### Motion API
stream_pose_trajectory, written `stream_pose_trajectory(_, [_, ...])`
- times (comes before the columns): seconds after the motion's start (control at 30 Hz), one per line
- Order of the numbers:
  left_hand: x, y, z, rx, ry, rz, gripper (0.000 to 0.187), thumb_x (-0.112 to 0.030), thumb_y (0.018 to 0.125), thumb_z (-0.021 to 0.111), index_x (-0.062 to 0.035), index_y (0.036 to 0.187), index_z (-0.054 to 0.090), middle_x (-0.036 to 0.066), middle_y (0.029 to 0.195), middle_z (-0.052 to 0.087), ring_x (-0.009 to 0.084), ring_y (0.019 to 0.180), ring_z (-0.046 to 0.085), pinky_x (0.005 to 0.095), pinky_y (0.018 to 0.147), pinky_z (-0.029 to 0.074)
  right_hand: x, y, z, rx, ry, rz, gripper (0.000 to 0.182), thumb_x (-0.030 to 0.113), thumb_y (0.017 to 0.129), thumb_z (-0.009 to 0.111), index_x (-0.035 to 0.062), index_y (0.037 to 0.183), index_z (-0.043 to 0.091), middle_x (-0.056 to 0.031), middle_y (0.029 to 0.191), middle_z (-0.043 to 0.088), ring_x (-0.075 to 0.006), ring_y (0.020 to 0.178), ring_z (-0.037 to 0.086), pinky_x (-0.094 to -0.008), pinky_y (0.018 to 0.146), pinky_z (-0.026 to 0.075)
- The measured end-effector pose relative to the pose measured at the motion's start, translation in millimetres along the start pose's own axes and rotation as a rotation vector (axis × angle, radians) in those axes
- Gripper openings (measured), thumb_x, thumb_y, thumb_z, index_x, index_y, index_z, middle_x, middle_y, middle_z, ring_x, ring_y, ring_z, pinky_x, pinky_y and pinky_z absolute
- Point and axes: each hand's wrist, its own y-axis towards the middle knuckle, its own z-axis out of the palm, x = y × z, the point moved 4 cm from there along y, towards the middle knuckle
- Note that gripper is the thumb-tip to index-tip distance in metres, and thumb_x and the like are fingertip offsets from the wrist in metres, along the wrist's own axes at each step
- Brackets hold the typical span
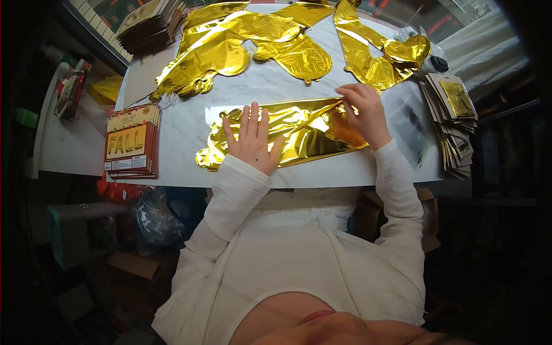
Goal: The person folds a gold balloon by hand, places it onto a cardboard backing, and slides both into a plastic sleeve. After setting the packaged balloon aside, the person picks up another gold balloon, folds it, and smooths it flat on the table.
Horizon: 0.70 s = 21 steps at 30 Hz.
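A flattened gold foil balloon (302, 133) lies folded into a long strip near the table's front edge. My left hand (252, 141) rests flat on its left part, fingers spread, pressing on the foil. At the upper right corner of the strip, my right hand (365, 114) is bent with the fingertips closed on the foil edge. A bit of a white sheet (217, 110) shows from under the foil's upper left side. Several other gold foil balloons (230, 40) lie loosely along the far side, one with a heart shape (406, 50) at the right.
On the left of the marbled table (184, 135) stands a stack of printed "FALL" packages (131, 142). More card packages (451, 115) are stacked at the right edge, and another pile (150, 26) sits at the back left. Clear plastic bags (158, 215) hang below the table.
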Motion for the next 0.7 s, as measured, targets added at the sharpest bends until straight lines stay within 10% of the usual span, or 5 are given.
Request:
stream_pose_trajectory(0.3, [0,-1,-2,-0.006,0.050,-0.013,0.068,-0.049,0.099,0.058,-0.0080,0.152,0.049,0.017,0.163,0.039,0.0336,0.153,0.033,0.0735,0.119,0.006,51,-16,41,0.537,0.080,-0.072,0.063,0.041,0.106,0.053,0.0051,0.156,0.041,-0.0154,0.165,0.038,-0.0359,0.152,0.035,-0.0476,0.124,0.028])
stream_pose_trajectory(0.7, [1,-2,0,-0.009,0.033,-0.032,0.068,-0.051,0.099,0.058,-0.0091,0.152,0.049,0.014,0.163,0.040,0.0306,0.151,0.036,0.0768,0.117,0.004,15,-27,32,0.485,0.030,0.062,0.059,0.038,0.106,0.055,0.0035,0.153,0.046,-0.0186,0.161,0.043,-0.0373,0.151,0.037,-0.0483,0.124,0.028])
